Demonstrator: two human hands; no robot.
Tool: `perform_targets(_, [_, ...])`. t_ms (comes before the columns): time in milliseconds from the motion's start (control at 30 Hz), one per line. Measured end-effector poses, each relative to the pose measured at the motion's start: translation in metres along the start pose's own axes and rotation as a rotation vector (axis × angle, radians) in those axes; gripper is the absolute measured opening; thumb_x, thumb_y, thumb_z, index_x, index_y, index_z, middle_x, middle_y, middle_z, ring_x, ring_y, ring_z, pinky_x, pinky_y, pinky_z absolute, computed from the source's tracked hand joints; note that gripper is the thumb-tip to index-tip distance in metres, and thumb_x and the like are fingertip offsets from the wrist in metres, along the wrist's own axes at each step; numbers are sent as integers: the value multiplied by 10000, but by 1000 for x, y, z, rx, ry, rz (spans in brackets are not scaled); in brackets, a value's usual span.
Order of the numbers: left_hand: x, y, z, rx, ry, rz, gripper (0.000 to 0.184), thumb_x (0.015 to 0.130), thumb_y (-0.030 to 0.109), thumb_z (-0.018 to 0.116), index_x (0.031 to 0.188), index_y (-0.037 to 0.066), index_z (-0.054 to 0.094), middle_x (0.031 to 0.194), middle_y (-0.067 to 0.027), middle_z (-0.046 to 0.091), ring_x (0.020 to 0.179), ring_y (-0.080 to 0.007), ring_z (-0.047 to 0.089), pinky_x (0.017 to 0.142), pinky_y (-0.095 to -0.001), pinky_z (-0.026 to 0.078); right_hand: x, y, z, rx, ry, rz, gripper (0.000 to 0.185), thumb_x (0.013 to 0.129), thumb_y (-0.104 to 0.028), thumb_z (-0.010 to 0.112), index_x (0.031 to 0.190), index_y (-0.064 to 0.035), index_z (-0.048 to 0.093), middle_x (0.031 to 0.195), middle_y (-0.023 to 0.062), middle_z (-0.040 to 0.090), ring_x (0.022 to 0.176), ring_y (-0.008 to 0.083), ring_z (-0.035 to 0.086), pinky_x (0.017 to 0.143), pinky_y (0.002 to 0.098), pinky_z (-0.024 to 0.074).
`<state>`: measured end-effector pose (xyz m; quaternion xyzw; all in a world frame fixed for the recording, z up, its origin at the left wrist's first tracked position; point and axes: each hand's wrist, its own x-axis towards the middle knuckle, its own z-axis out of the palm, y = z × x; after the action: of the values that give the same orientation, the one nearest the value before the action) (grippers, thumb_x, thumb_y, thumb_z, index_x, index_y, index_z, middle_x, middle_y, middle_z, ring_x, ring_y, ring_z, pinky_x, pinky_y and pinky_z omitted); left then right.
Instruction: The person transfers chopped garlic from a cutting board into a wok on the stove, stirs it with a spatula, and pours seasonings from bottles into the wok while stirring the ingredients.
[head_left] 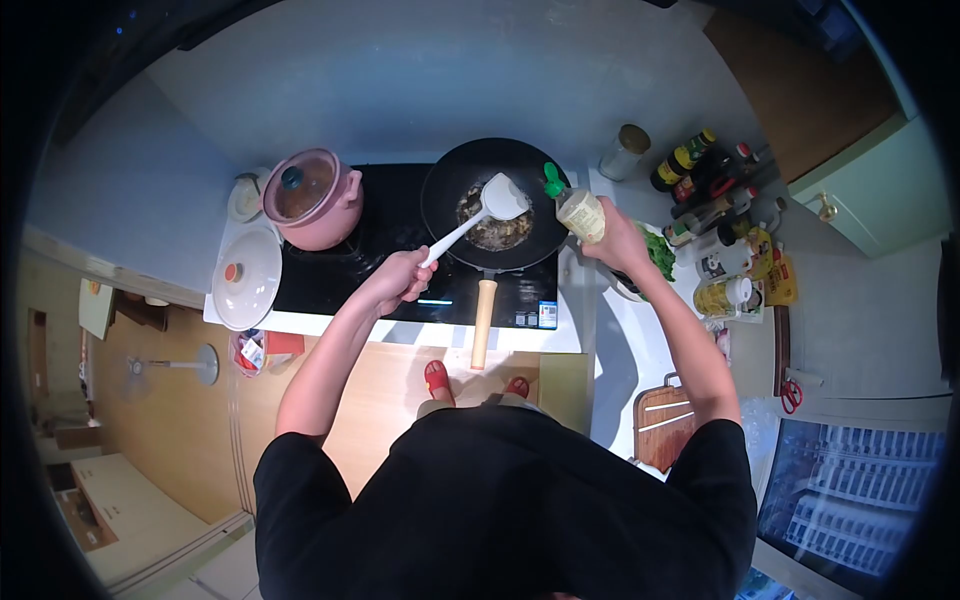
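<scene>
White and long-handled, a spatula (504, 197) is gripped by my left hand (402, 277), its blade over a black frying pan (450, 175). Dark cooked food (495, 236) lies in the pan. My right hand (617, 243) is wrapped round a pale, labelled bottle (580, 213) with an open green cap, tilted toward the pan's right edge. No stream from the bottle can be made out. The pan's wooden handle (484, 325) points toward me over the black cooktop (390, 190).
A pink pot (335, 220) with a glass lid stands on the cooktop's left, beside a white lid (247, 285). At right are leafy greens (659, 254), a glass jar (625, 153), sauce bottles (683, 160), a seasoning jar (722, 296) and a wooden cutting board (662, 427).
</scene>
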<state>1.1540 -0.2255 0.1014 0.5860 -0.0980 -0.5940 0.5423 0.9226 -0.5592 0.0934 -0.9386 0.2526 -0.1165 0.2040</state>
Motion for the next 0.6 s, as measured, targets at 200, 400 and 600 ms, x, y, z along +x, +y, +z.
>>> perform_targets(200, [-4,-9,-4,-46,-23,-16,349,1087,307,335,918,46,495,611,81,358,430,-37,236,387,-223,188,10,-3,7,-116,-13,0,697,588,-211,813,1203,-121,495,1022,196,642,983,432,612,819,495,507])
perform_targets(400, [-6,-10,-8,-54,-41,-17,355,1088,303,330,906,46,493,611,84,348,421,-34,231,381,-218,184,16,-6,8,-200,-105,59,797,560,-249,855,1249,-122,476,1033,178,641,1025,385,626,842,494,522])
perform_targets(600, [-4,-9,-7,-29,-55,-9,354,1086,293,336,901,51,516,619,94,341,438,-30,256,393,-207,198,18,-6,13,-256,-94,61,747,558,-237,839,1211,-134,491,1014,176,650,979,398,635,813,486,526])
